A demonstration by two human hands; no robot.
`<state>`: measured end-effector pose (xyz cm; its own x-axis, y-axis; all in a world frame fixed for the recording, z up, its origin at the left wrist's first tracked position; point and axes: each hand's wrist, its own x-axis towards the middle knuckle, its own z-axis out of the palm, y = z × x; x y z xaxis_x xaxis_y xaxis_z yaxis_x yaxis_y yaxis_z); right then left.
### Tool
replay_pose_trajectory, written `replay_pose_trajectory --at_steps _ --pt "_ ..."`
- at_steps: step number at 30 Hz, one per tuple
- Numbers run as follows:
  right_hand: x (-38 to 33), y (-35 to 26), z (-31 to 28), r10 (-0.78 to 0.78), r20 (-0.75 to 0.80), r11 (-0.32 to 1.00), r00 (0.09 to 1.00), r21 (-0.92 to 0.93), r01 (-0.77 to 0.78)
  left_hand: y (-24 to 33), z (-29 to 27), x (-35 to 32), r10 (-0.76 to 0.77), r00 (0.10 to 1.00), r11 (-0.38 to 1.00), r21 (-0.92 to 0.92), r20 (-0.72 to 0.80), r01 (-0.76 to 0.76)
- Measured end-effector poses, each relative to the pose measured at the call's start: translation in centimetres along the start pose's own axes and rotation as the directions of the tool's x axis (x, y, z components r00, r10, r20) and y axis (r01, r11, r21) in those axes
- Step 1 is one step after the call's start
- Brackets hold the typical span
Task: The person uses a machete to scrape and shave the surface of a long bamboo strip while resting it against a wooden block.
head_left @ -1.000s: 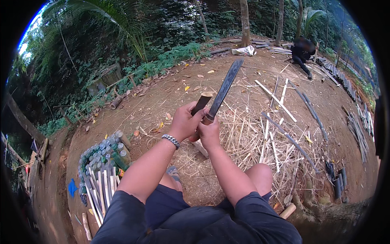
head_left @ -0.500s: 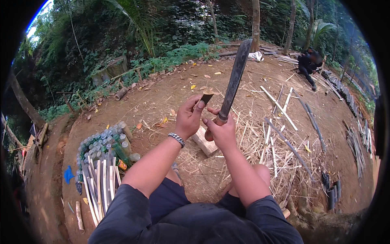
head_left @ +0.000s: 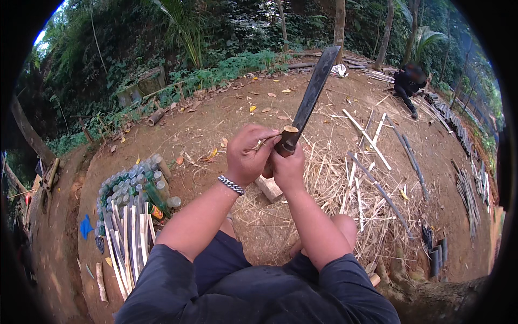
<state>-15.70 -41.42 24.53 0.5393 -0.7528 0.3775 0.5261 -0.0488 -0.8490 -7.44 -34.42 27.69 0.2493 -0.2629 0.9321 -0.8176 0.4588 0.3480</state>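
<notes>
A machete point(head_left: 314, 89) with a long dark blade points up and away, tilted right. My right hand point(head_left: 288, 168) is closed around its handle. Close on the left, my left hand point(head_left: 250, 154) is pinched on a small thin piece of dark bamboo point(head_left: 266, 141), seen nearly edge-on and mostly hidden by the fingers. At the blade's base is a dark round part with a pale top point(head_left: 290, 129); I cannot tell whether it belongs to the handle. Below the hands lies a pale wooden block point(head_left: 268, 189), partly covered by them.
Pale shavings and bamboo strips point(head_left: 367, 139) litter the ground to the right. On the left stand many bottles point(head_left: 135, 181) beside a bundle of strips point(head_left: 127, 245). Dark pipe-like pieces point(head_left: 438, 256) are at lower right. Another person point(head_left: 408, 86) sits at far right.
My hands have come together, the left moving in against the machete handle. The small bamboo piece has turned from broad side to nearly edge-on. The blade leans further right.
</notes>
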Motion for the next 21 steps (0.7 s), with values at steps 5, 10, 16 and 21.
replay_pose_trajectory --at_steps 5,10,16,21 --pt "0.2 0.0 -0.2 0.006 -0.002 0.999 1.000 -0.036 -0.006 0.5 -0.4 0.5 0.034 0.999 0.998 0.053 0.022 -0.035" --pt "0.8 -0.4 -1.2 -0.035 -0.055 0.984 0.998 -0.175 0.025 0.7 -1.4 1.6 -0.045 0.995 0.996 0.071 -0.086 0.052" --pt "1.1 0.8 -1.7 -0.043 -0.085 0.993 0.995 -0.111 0.033 -7.1 -4.4 0.8 -0.298 0.951 0.634 0.727 -0.086 0.264" --pt "1.3 0.9 -2.4 -0.012 -0.028 0.995 1.000 -0.101 0.010 -4.9 -3.3 -0.9 -0.400 0.767 0.867 0.478 0.502 0.140"
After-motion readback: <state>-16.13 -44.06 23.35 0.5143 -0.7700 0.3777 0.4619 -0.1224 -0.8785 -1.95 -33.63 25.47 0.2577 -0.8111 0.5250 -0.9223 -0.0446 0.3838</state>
